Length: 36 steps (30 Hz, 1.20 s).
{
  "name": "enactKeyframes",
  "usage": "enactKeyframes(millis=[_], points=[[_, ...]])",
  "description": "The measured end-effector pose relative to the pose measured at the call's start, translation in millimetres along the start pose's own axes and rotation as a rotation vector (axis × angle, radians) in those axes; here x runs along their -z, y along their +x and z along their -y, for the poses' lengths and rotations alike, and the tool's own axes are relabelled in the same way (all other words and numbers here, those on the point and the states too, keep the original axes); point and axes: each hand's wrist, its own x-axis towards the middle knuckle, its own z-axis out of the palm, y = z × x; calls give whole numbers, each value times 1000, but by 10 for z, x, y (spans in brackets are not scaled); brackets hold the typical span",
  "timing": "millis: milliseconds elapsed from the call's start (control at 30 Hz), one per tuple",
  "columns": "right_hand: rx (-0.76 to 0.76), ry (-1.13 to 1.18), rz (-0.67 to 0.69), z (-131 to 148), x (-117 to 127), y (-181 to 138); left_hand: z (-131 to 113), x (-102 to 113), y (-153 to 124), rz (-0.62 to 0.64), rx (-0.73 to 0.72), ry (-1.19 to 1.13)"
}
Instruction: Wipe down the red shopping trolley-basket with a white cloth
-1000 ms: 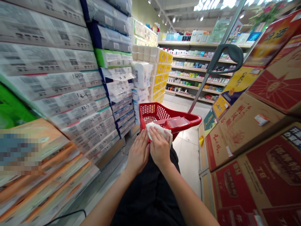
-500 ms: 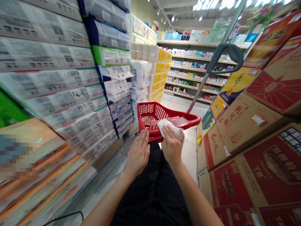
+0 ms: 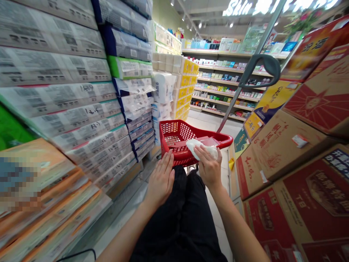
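A red plastic shopping basket (image 3: pixel 181 156) with perforated walls stands just in front of my knees. A grey pull handle (image 3: pixel 248 71) on a metal pole slants up from its far right side. My left hand (image 3: pixel 161 176) lies flat with fingers stretched out, touching the basket's near left corner. In my right hand (image 3: pixel 210 169) is a folded white cloth (image 3: pixel 193 146), pressed by the fingers against the basket's near right rim. Part of the cloth sticks out past the fingertips; the palm side is hidden.
Stacked plastic-wrapped packs (image 3: pixel 81 92) rise along the left, with orange packs (image 3: pixel 68 214) lower down. Cardboard cartons (image 3: pixel 286 134) are piled on the right. Shelves (image 3: pixel 218 78) of small goods stand at the back. A black cord (image 3: pixel 79 251) lies at lower left.
My right hand has slid a little to the right along the rim with the cloth. The left hand has stayed at the corner. My legs show farther apart.
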Motion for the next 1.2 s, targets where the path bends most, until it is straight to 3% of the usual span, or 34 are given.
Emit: enactKeyframes(millis=[67, 167, 333, 400, 500, 667, 800, 933, 1000, 1067, 1200], points=[[-50, -29, -36, 29, -25, 1, -4, -5, 3, -6, 3, -12], [-86, -17, -57, 308, -153, -2, 9, -11, 0, -5, -1, -11], [3, 110, -13, 750, -316, -5, 52, -10, -17, -20, -21, 20], [44, 130, 7, 707, -287, -16, 55, 2, -16, -14, -23, 28], [85, 103, 35, 415, -163, -41, 37, 18, -7, 3, -23, 22], [0, -45, -25, -17, -7, -49, 2, 11, 4, 6, -4, -6], [-73, -60, -35, 236, -107, -29, 6, -8, -1, 8, -5, -8], [-18, 43, 17, 679, -267, 4, 35, -8, -12, -11, -13, 14], [23, 78, 32, 750, -286, 7, 46, 5, -13, -14, -15, 22], [59, 95, 45, 670, -247, -6, 48, 23, -10, -4, -22, 19], [66, 37, 38, 232, -77, -43, 24, 42, 4, 9, -25, -7]])
